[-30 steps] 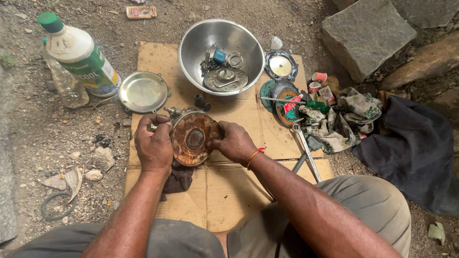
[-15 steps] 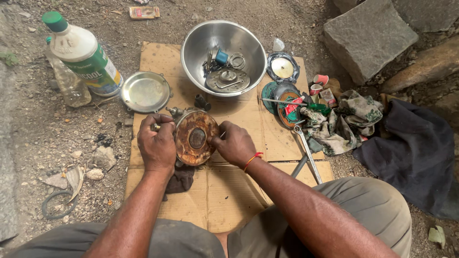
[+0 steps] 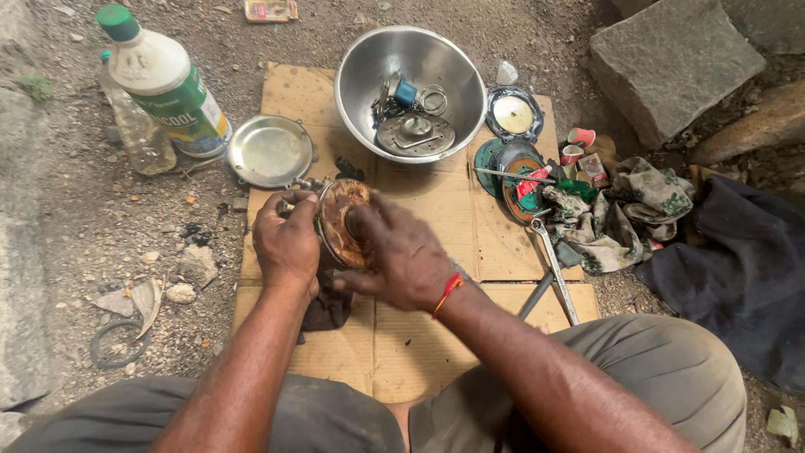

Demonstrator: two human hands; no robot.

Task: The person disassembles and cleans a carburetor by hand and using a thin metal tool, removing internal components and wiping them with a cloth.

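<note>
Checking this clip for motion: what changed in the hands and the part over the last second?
The right hand slid from the rim of the rusty round part across its face, now covering much of it. The left hand kept its grip on the left edge. Steel bowl, small pan and bottle stayed put.

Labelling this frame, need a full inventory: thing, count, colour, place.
rusty round part: 1, brown, held over the cardboard
cardboard sheet: 1, tan, on the ground
steel bowl: 1, silver, top of the cardboard, small metal parts inside
shallow metal dish: 1, silver, left of the bowl
plastic bottles: 2, one white with green cap, one clear behind it, far left
spanner: 1, silver, right edge of the cardboard
rags: a heap, patterned, right
dark cloth: 1, far right
stone block: 1, grey, top right
left hand: gripping the part
right hand: on the part's face
</note>
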